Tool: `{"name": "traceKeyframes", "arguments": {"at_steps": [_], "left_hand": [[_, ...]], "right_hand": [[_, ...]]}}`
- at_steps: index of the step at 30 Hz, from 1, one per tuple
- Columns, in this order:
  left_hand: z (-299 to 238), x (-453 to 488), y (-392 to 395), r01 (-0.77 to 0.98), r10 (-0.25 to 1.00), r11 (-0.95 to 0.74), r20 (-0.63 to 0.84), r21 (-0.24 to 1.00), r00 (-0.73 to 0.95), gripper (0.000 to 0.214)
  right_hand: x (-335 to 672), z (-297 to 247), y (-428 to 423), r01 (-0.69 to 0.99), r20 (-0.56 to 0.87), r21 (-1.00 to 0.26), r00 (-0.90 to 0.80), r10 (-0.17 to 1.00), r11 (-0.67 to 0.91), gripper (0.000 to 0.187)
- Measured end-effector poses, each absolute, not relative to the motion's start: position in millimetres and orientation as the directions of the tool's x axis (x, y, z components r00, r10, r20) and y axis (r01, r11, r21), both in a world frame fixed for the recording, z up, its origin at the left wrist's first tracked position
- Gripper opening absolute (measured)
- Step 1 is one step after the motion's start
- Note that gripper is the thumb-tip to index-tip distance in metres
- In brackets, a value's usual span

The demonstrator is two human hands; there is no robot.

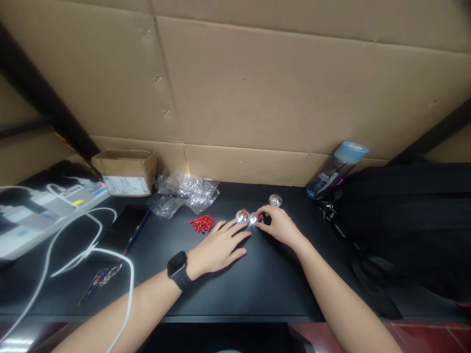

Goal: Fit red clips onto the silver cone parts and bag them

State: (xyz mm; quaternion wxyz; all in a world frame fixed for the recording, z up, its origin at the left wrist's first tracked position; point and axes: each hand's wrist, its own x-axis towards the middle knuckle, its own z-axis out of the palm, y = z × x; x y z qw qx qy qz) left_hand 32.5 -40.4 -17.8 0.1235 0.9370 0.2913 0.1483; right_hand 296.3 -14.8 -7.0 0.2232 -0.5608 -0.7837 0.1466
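My right hand (277,223) has thumb and fingers pinched at the edge of a small silver finger cymbal (253,218), with a bit of red cord showing beside the fingers. Flat and spread, my left hand (222,247) lies on the table, its fingertips at the near rim of another finger cymbal (242,216) that has a red loop on its dome. A third cymbal (275,200) rests just behind my right hand. Left of my left hand is a pile of red cord loops (202,224).
Clear plastic bags (187,193) and a small cardboard box (127,171) stand at the back left. A power strip (44,211) with white cables (96,249) fills the left side. On the right are a blue-capped bottle (336,169) and a black bag (408,225).
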Motion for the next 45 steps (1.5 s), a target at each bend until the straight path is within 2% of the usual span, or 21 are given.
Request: {"name": "traceKeyframes", "arguments": {"at_steps": [5, 12, 17, 20, 24, 28, 31, 33, 36, 39, 42, 45], "left_hand": [[-20, 39, -36, 0.534, 0.594, -0.799, 0.218, 0.277, 0.774, 0.044], [-25, 46, -28, 0.534, 0.598, -0.799, 0.272, 0.276, 0.754, 0.045], [-17, 42, -33, 0.531, 0.589, -0.808, 0.316, 0.256, 0.744, 0.041], [-8, 33, -33, 0.532, 0.587, -0.81, 0.359, 0.247, 0.726, 0.036], [5, 9, -17, 0.633, 0.661, -0.738, 0.442, 0.236, 0.606, 0.03], [14, -26, 9, 0.775, 0.744, -0.587, 0.534, 0.235, 0.402, 0.026], [12, -47, 23, 0.853, 0.792, -0.466, 0.54, 0.234, 0.285, 0.025], [8, -51, 26, 0.846, 0.796, -0.481, 0.517, 0.228, 0.313, 0.027], [4, -34, 21, 0.769, 0.738, -0.612, 0.483, 0.186, 0.471, 0.03], [3, 2, 17, 0.662, 0.635, -0.741, 0.436, 0.112, 0.637, 0.037], [-1, 39, 23, 0.598, 0.574, -0.799, 0.384, 0.067, 0.723, 0.043], [-8, 64, 37, 0.572, 0.576, -0.811, 0.338, 0.124, 0.744, 0.034]], "right_hand": [[294, -10, -12, 0.841, 0.198, -0.465, -0.207, 0.958, 0.278, 0.017], [294, -19, -9, 0.86, 0.247, -0.448, -0.144, 0.958, 0.244, 0.033], [311, -13, -1, 0.846, 0.411, -0.41, -0.162, 0.897, 0.341, 0.033], [332, -7, 6, 0.876, 0.488, -0.382, -0.081, 0.869, 0.295, 0.033], [354, -10, 11, 0.914, 0.436, -0.363, -0.008, 0.9, 0.184, 0.038], [353, -19, 12, 0.93, 0.346, -0.352, 0.02, 0.938, 0.11, 0.038], [344, -17, 10, 0.923, 0.336, -0.355, -0.024, 0.941, 0.15, 0.037], [336, -14, 7, 0.892, 0.351, -0.364, -0.133, 0.927, 0.266, 0.034], [323, -11, 4, 0.853, 0.35, -0.346, -0.269, 0.897, 0.39, 0.033], [314, -16, 3, 0.867, 0.319, -0.311, -0.292, 0.902, 0.39, 0.032], [311, -21, 4, 0.878, 0.311, -0.292, -0.288, 0.905, 0.38, 0.024], [310, -23, 4, 0.881, 0.322, -0.288, -0.279, 0.905, 0.375, 0.017]]}}
